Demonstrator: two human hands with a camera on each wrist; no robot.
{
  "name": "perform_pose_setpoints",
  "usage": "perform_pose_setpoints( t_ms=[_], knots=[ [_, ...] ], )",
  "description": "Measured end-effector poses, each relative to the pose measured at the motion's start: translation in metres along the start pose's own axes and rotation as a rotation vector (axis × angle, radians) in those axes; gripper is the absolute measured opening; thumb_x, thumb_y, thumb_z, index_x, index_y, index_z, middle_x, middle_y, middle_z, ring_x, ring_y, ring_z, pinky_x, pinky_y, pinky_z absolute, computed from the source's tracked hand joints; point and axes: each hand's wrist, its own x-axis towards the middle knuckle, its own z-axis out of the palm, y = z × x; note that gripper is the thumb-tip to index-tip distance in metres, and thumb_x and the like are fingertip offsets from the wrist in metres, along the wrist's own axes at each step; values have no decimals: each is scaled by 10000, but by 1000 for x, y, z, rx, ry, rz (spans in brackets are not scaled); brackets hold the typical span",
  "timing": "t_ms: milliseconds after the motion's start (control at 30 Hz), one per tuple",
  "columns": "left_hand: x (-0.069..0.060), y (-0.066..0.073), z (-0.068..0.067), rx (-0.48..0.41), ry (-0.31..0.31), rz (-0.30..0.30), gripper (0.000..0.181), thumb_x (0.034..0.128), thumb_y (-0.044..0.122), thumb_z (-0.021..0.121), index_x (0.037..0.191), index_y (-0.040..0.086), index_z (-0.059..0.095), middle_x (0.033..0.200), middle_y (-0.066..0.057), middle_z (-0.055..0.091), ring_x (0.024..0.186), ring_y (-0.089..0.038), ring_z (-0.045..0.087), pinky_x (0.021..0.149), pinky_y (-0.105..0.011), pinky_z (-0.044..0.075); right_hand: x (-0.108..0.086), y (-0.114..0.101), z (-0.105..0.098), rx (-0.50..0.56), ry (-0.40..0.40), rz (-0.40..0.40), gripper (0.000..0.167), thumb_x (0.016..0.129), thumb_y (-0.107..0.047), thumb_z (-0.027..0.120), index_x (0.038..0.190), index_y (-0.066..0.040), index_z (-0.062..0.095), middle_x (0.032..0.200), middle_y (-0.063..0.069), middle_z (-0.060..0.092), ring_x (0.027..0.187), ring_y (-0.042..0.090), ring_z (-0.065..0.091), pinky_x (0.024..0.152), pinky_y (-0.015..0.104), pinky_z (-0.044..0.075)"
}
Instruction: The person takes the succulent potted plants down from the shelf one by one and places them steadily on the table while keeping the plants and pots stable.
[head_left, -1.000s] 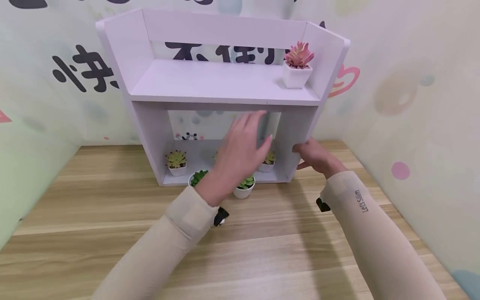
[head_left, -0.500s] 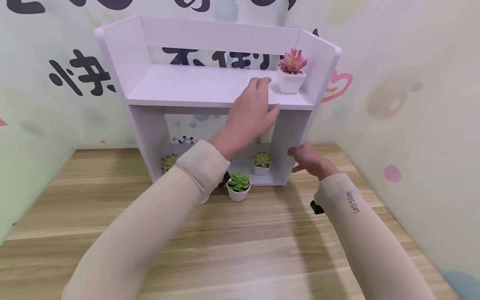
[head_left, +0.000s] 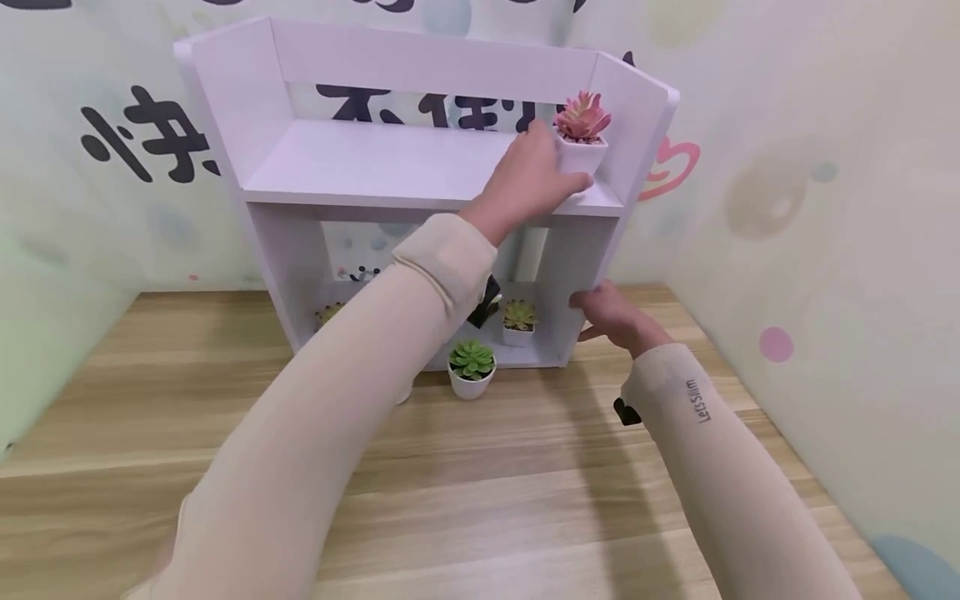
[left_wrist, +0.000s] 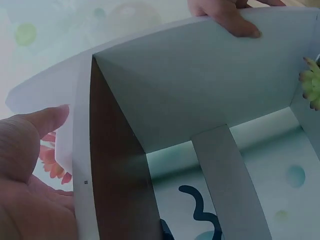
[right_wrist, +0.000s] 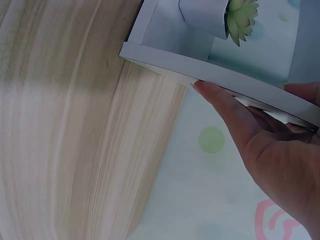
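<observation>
Wood-grain tabletop point(head_left: 465, 483) bearing white two-tier shelf point(head_left: 382, 158)

Pink succulent point(head_left: 582, 117) in square white pot point(head_left: 583, 157): upper tier, right end. Left hand point(head_left: 528, 171): partly closed, thumb and fingers round that pot. Right hand point(head_left: 615, 315): gripping right side panel point(head_left: 572, 258) between thumb and fingers. Green succulent point(head_left: 472, 360): on tabletop, before shelf.

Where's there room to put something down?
The upper shelf is bare between its left side panel and the left hand. So is the table in front of the bright green plant. Crowded: the shelf's right end, around the pink plant.
</observation>
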Motion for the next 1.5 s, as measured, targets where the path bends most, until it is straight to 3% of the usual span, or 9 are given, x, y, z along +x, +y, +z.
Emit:
perform_pose_setpoints(
  t_ms=[100,233,367,533,667,867,1033,1267,1500],
  knots=[
    [6,1,-1,-54,-4,-10,727,919,474,683,1419,51,370,1293,-51,537,1093,-117,503,945,-212,459,0,0,-2,3,2,-6,675,969,-44,346,1598,-48,103,1604,259,282,1434,470,386,981,625,516],
    [13,1,-3,-139,-35,-61,890,884,499,725,1521,68,277,1488,-41,454,1173,-94,454,1034,-191,426,0,1,-2,10,4,2,674,970,-43,357,1598,-44,112,1604,250,284,1428,456,396,974,601,527],
    [19,1,-2,-198,-35,-85,958,860,472,768,1556,86,235,1568,-26,391,1189,-91,434,1033,-182,418,0,1,-1,14,11,-1,666,972,-43,351,1599,-44,126,1596,252,297,1407,457,417,951,582,538],
    [23,0,1,-236,21,-93,779,870,431,777,1479,112,410,1478,-8,518,1168,-86,499,1020,-174,445,2,1,2,16,31,-1,637,973,-57,357,1586,-39,181,1581,235,332,1385,443,438,940,575,539],
    [22,-2,3,-265,75,-88,602,856,386,807,1345,132,563,1334,2,637,1066,-87,554,910,-181,474,2,1,5,9,31,3,642,974,-65,357,1588,-46,173,1594,225,318,1397,441,427,958,606,533],
    [17,-3,2,-308,138,-75,591,808,373,857,1304,146,630,1266,16,681,1015,-75,559,860,-173,472,2,1,1,1,36,-4,645,974,-66,356,1588,-43,161,1598,228,311,1407,455,420,962,627,528],
    [2,-5,-3,-393,160,-50,588,791,381,869,1286,153,648,1176,26,664,974,-73,536,809,-180,471,2,1,0,4,31,-1,657,969,-58,358,1591,-47,147,1606,225,297,1417,457,408,967,636,523],
    [-30,-12,-5,-514,226,78,660,752,335,905,1303,106,625,1182,-17,678,1006,-90,600,832,-171,520,2,0,-2,-8,11,-14,687,962,-47,369,1597,-51,107,1628,220,250,1449,443,361,986,647,507],
    [-63,-21,7,-602,160,136,704,765,240,900,1368,89,569,1246,-41,665,1047,-123,654,867,-185,563,1,1,-2,-9,-3,-25,648,964,-43,352,1583,-31,160,1584,249,311,1410,449,406,971,624,526]
  ],
)
